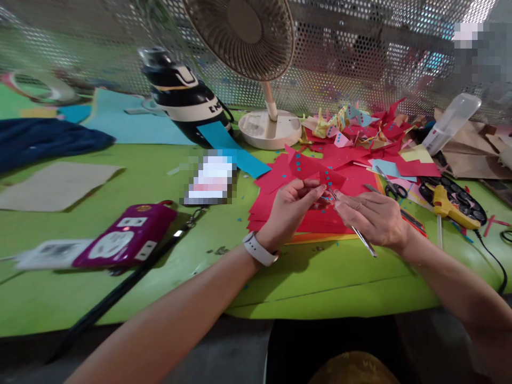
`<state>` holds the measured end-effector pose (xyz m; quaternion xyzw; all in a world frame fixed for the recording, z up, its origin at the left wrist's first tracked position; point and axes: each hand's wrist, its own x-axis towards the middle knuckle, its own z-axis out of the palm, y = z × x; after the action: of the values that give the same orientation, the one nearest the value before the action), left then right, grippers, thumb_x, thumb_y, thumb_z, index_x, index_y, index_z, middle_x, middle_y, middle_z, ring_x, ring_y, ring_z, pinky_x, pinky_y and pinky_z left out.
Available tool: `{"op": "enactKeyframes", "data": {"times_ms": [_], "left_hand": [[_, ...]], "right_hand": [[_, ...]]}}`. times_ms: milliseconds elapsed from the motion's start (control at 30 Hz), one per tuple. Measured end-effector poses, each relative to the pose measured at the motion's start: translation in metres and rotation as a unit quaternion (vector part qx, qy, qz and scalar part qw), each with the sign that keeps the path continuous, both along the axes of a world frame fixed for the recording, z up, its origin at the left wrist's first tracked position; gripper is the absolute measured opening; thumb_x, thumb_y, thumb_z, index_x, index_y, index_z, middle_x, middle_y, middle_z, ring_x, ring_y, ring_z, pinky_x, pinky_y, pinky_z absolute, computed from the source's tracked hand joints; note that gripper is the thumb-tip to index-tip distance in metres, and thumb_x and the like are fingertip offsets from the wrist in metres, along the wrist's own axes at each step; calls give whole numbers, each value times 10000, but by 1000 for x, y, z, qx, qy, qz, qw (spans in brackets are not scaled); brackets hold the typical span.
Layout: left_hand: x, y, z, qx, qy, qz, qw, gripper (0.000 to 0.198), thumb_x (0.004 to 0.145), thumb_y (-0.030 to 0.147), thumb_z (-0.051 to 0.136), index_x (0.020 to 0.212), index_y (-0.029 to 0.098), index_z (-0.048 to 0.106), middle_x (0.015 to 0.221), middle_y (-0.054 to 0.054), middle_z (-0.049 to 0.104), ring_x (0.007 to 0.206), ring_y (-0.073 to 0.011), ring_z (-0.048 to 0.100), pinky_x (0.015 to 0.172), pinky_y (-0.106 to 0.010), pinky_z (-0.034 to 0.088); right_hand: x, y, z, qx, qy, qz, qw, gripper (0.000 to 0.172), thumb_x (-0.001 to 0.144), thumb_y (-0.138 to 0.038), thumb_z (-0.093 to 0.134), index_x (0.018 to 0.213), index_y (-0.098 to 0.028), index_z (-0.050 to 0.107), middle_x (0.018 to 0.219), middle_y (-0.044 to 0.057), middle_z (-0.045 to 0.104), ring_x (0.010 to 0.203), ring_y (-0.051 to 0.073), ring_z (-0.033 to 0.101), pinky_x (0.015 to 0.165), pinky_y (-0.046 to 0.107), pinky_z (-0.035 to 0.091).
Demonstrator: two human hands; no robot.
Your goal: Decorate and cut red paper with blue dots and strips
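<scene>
left hand (290, 208) pinches a folded red paper piece (316, 170) dotted with small blue squares, held just above the stack of red sheets (274, 181) on the green table (160, 181). white watch (260, 249) on that wrist. right hand (372, 216) is closed around a thin metal tool (362, 240), gripped pen-style; its tip meets the paper piece near the left fingertips, the tail end sticks out below the palm. cannot tell whether the tool is tweezers or a pick. scissors (394, 188) lie just beyond the right hand, a yellow glue gun (448, 205) further right. a pile of folded paper shapes (360, 128) sits behind the red sheets, beside the desk fan (256, 37). a purple pouch (128, 237) lies well to the left.
</scene>
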<state>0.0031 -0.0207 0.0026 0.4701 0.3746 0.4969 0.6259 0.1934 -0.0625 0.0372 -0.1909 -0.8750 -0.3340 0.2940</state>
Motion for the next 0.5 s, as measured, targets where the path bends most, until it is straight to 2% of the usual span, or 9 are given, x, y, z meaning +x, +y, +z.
{"op": "enactKeyframes", "data": {"times_ms": [200,367,500], "left_hand": [[0,-1,2,-8,-7,9,1000,402,616,407,861,842,171,627,717,1,710,629,-133,677,640,-275,555],[0,0,1,-11,-8,8,1000,408,618,415,856,854,166,634,751,-13,717,650,-145,683,678,-307,571],[0,1,1,-19,-18,11,1000,386,620,390,855,845,164,637,752,-14,724,646,-140,686,660,-285,561]], "right_hand": [[2,1,-3,-23,9,11,1000,168,931,-104,561,1018,-51,694,964,147,773,853,185,735,719,287,584],[2,1,-4,-29,10,8,1000,181,946,-113,533,1024,-76,691,980,137,775,889,196,740,715,298,596],[1,3,-5,-19,19,5,1000,158,946,-109,534,1011,-89,677,962,122,779,863,178,744,710,289,598]]}}
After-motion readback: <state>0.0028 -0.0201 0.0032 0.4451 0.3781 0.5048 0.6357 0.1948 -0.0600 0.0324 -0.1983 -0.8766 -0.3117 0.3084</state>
